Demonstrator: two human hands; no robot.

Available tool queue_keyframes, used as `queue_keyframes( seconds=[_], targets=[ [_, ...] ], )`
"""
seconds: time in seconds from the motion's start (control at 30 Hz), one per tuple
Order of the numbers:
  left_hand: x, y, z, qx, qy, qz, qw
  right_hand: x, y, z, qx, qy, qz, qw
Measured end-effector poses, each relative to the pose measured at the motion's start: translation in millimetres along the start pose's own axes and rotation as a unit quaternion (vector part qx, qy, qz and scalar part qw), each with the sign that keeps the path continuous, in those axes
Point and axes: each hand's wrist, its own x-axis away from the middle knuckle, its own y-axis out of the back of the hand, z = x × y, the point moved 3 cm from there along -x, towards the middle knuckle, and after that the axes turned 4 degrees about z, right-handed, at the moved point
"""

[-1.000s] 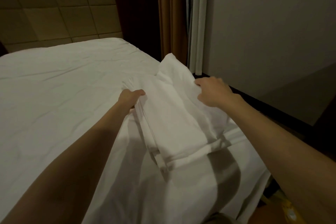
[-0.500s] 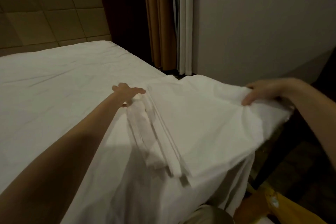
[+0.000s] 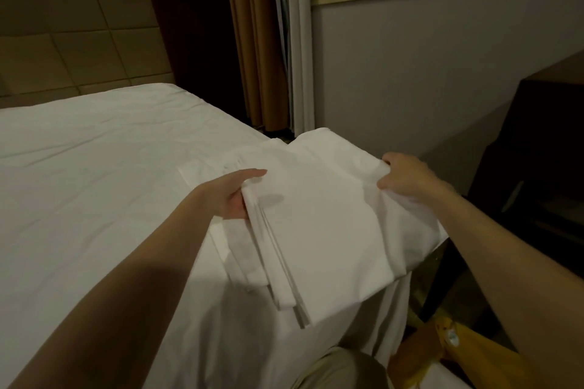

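A folded white sheet (image 3: 325, 215) lies on the near right corner of the bed (image 3: 94, 174), partly opened, with its right part hanging past the bed's edge. My left hand (image 3: 235, 196) grips the stacked layers at the fold's left edge, thumb on top. My right hand (image 3: 403, 175) pinches the top layer at its right edge, out beyond the mattress. Several folded layers show as a stepped edge along the sheet's near left side.
A padded headboard (image 3: 79, 38) stands behind the bed. Brown and white curtains (image 3: 265, 41) hang at the far corner, beside a grey wall under a window sill. A dark cabinet (image 3: 546, 148) stands at the right. A yellow object (image 3: 442, 354) lies low right, and my knee shows at the bottom.
My right hand drew the top layer out to the right, off the bed's edge, then came back a little toward the bed. My left hand kept holding the left edge.
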Motion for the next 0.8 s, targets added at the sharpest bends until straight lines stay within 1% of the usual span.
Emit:
queue_keyframes(
  seconds=[0.07,0.17,0.23,0.3,0.37,0.47,0.53,0.6,0.67,0.73,0.8],
  targets=[
    [0,-4,4,0.028,-0.016,0.034,0.999,-1,7,7,0.011,0.023,-0.016,1.000],
    [-2,-6,11,0.044,-0.022,0.013,0.999,3,20,23,0.008,0.061,-0.034,0.998],
    [-6,-10,16,0.061,-0.026,-0.010,0.998,7,26,41,0.038,0.096,-0.041,0.994],
    [-10,-15,14,0.092,-0.041,-0.015,0.995,10,27,63,0.080,0.141,-0.036,0.986],
    [-16,-19,7,0.117,-0.063,-0.023,0.991,15,17,82,0.099,0.182,-0.006,0.978],
    [-16,-31,-6,0.121,-0.091,-0.010,0.988,27,-12,100,0.111,0.217,0.070,0.967],
    [-17,-30,-8,0.096,-0.080,-0.007,0.992,34,-23,103,0.120,0.230,0.081,0.962],
    [-14,-20,-7,0.041,-0.042,-0.010,0.998,35,-20,100,0.106,0.221,0.076,0.967],
    [-5,-2,-5,-0.050,0.002,-0.046,0.998,28,-9,90,0.078,0.188,0.067,0.977],
    [4,15,-6,-0.137,0.024,-0.093,0.986,21,1,73,0.050,0.139,0.064,0.987],
    [7,22,-5,-0.177,0.033,-0.108,0.978,17,3,60,0.036,0.102,0.075,0.991]
  ],
)
